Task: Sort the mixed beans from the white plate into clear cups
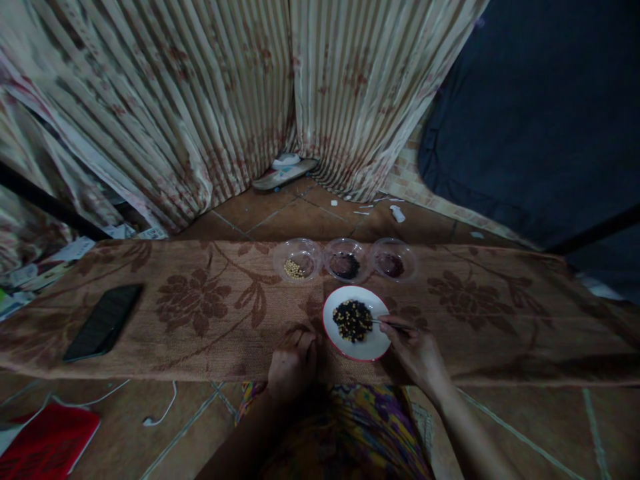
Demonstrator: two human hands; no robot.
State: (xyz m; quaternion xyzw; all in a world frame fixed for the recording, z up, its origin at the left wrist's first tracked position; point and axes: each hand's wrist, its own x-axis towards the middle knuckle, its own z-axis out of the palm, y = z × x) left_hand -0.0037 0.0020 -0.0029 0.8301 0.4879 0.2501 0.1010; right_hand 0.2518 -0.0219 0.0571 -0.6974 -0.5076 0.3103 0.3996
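My right hand (414, 350) pinches a pair of thin metal tweezers (395, 325), whose tips reach into a mixed pile of black and yellow beans (353, 321). The pile lies on a white plate (373, 347) with a red rim. Left of the plate, my left hand (293, 360) rests on the cloth with its fingers curled in. Behind the plate, three clear plastic bowls stand in a row. Yellow beans are in the left bowl (311, 251), black beans in the middle bowl (345, 243), and dark reddish beans in the right bowl (409, 257).
A brown flowered cloth (210, 347) covers the narrow table. Toward its left end lies a dark phone (103, 323). Beyond the table are a skateboard (285, 175) and small litter on the tiled floor, with striped curtains (240, 80) behind. A red bag (53, 440) lies at lower left.
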